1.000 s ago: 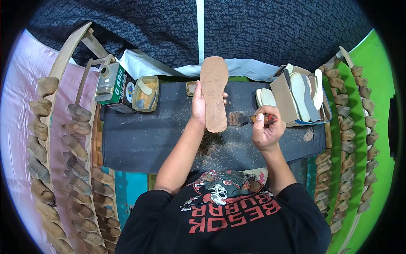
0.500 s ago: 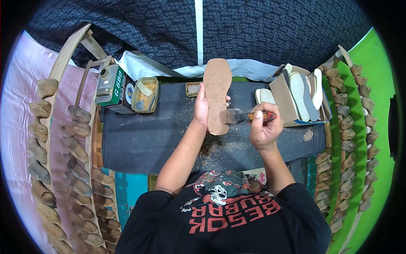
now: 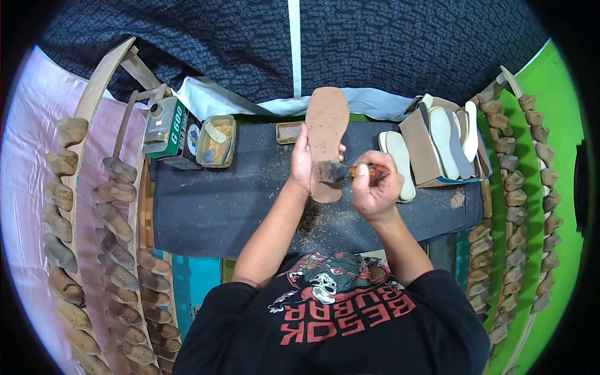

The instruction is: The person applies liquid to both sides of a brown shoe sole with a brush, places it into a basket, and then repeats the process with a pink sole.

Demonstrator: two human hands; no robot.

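Note:
A brown, sole-shaped insole [image 3: 326, 125] is held up over the dark table by my left hand [image 3: 302, 164], its thumb along the left edge and fingertips showing past the right edge. Small dark specks dot its surface. My right hand [image 3: 377, 190] is closed around the red and yellow handle of a brush [image 3: 337, 170]. The dark bristles lie against the lower part of the insole, near the heel end. Crumbs are scattered on the table cloth [image 3: 212, 206] below.
A green and white can [image 3: 169, 128] and a tray with scraps [image 3: 217, 140] stand at the left. A small box [image 3: 288, 132] lies behind my left hand. Pale soles [image 3: 399, 165] and a box of soles [image 3: 425, 147] are at the right. Racks of shoe lasts [image 3: 62, 161] flank both sides.
The brush and my right hand have moved left, with the bristles further across the insole. The insole and my left hand have shifted slightly right, and more of the pale soles shows.

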